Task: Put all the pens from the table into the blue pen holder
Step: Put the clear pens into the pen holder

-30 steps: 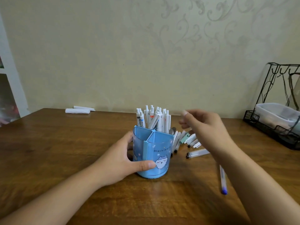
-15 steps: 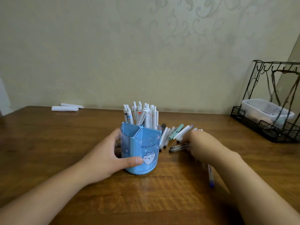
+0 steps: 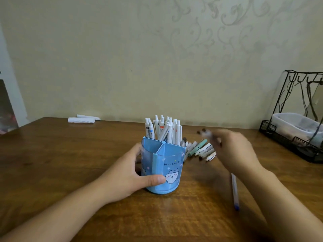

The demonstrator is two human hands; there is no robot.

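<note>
Person's two hands filling a blue pen holder on a wooden table.

The left hand wraps the holder at centre, thumb across its front. Its far compartment is packed with upright white pens. The right hand, blurred, seems closed on a couple of pens (grip unclear) at 2 o'clock. Loose pens lie just beside the holder at 2 o'clock; one blue-tipped pen lies at 4 o'clock. The pens are probably light, stiff and slick: pinch mid-barrel.
</note>
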